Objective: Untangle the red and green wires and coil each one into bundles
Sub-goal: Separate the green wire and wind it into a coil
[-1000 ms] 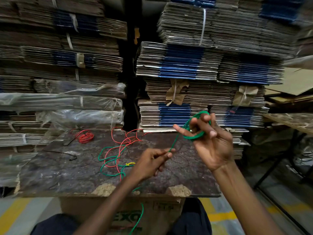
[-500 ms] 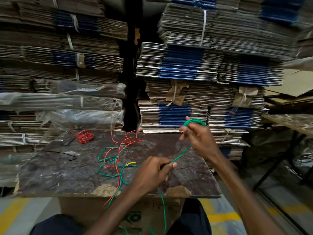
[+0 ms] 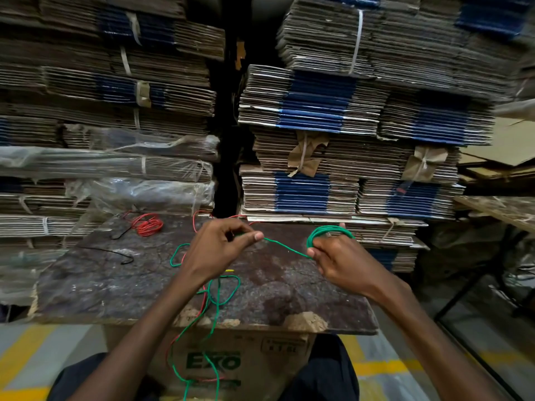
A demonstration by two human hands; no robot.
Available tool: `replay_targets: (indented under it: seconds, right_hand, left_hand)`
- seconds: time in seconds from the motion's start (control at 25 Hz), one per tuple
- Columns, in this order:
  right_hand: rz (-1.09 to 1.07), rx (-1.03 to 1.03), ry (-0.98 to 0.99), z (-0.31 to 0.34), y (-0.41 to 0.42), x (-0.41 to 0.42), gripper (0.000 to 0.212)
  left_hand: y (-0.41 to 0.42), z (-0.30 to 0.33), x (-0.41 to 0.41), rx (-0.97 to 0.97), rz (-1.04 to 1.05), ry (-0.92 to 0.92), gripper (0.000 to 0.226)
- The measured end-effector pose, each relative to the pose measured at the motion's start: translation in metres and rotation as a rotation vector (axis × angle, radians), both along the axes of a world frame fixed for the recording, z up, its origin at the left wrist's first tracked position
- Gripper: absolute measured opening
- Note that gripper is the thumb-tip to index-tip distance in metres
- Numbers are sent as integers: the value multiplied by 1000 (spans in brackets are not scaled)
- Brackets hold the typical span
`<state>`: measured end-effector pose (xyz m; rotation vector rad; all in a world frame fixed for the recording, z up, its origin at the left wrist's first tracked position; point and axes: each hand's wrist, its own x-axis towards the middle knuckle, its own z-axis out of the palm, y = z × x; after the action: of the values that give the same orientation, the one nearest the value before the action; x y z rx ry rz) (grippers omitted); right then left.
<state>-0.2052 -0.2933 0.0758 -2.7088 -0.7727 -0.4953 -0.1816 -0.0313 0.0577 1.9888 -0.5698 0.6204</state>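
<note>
Since the earlier frame, left hand point(image 3: 215, 248) has risen, pinching the green wire point(image 3: 285, 248) taut for winding; right hand point(image 3: 337, 260) grips its green coil point(image 3: 324, 231). Beyond, a red bundle point(image 3: 147, 225) rests on the board point(image 3: 110, 285).

Two hands: left point(image 3: 220, 247), right point(image 3: 338, 259). One green wire point(image 3: 285, 248); one loose red wire point(image 3: 205, 299); one red coil point(image 3: 147, 225); one black wire point(image 3: 115, 253); one counter point(image 3: 95, 287).
</note>
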Motion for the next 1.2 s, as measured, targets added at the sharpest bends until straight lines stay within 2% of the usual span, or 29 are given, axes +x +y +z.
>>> replay_targets:
  seconds: [0.08, 0.24, 0.36, 0.44, 0.6, 0.76, 0.96, 1.04, 1.12, 1.2]
  right_hand:
    - [62, 36, 136, -1, 1, -9, 30]
    - [267, 383, 587, 2, 0, -20, 32]
    - [418, 543, 722, 3, -1, -21, 35]
    - [503, 687, 786, 3, -1, -22, 33]
    - [640, 1147, 857, 9, 3, -24, 26]
    - [682, 1592, 812, 23, 8, -23, 25]
    - [626, 1944, 619, 46, 16, -11, 46]
    - [622, 1981, 521, 52, 18, 0, 34]
    - [566, 1952, 410, 51, 23, 12, 19]
    - [486, 1864, 271, 45, 29, 23, 18]
  left_hand:
    - [0, 9, 5, -16, 43, -25, 40]
    - [-1, 17, 18, -34, 62, -36, 38]
    - [-4, 17, 25, -65, -10, 17, 36]
    - [-6, 15, 26, -113, -76, 64, 28]
    - [-11, 6, 18, -133, -204, 111, 2]
    - [-12, -11, 14, 73, -166, 6, 16]
    - [-11, -39, 13, 693, 17, -43, 38]
    - [-15, -53, 7, 727, 75, -53, 48]
    - [-19, -58, 1, 670, 73, -71, 53]
    - [-26, -57, -7, 612, 21, -78, 52]
